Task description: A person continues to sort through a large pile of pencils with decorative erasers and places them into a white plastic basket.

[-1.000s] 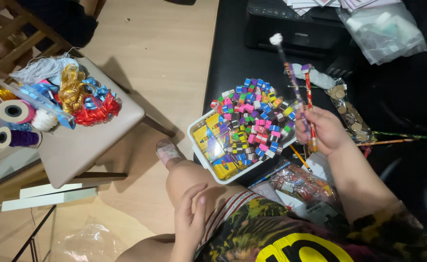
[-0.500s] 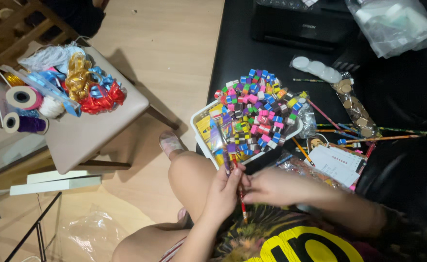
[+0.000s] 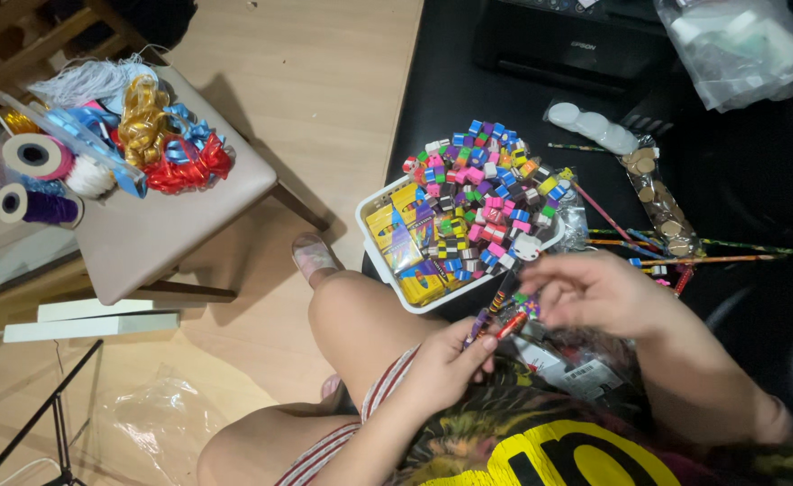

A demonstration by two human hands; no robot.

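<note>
My left hand grips a small bunch of patterned pencils above my lap, near the black table's front edge. My right hand hovers just right of the bunch's upper end, fingers loosely curled and blurred, touching or nearly touching the pencils. Just beyond both hands sits a white basket heaped with several small colourful erasers and yellow crayon boxes. More loose pencils lie on the table to the right.
A stool at the left carries ribbon bows and ribbon spools. On the black table are a black printer, a bag of round wooden pieces, white discs and a clear plastic bag. Crumpled plastic lies on the floor.
My right hand came back from the far pencils toward my lap. My left hand rose off my thigh and took hold of the pencil bunch; now both hands sit slightly higher.
</note>
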